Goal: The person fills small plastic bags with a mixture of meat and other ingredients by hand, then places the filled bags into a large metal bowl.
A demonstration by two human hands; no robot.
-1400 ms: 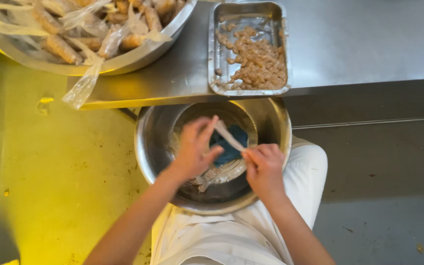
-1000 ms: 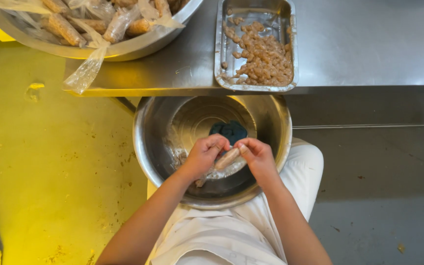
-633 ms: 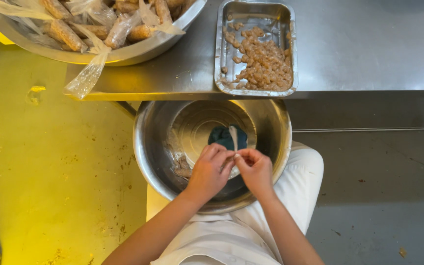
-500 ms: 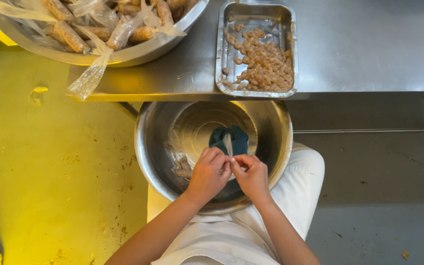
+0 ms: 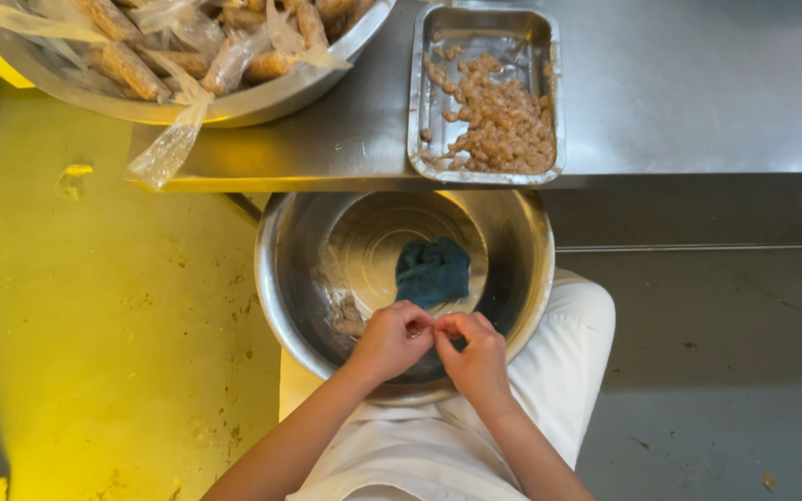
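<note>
Both hands meet over the near side of the steel bowl that sits in the person's lap. The left hand and right hand are curled, fingertips pinched together and touching each other at the middle. Whatever they pinch is too small and hidden to make out, so I cannot tell what is between them.

Inside the bowl, just beyond the hands, lies a crumpled teal cloth, and a few clear plastic scraps cling to the bowl's left inner wall.

Past the bowl's far rim runs the front edge of a steel counter. A rectangular metal tray of pale brown pieces rests right at that edge. At the counter's left end sits 1 big bowl heaped with plastic-wrapped rolls, 1 wrapper dangling over the edge.
</note>
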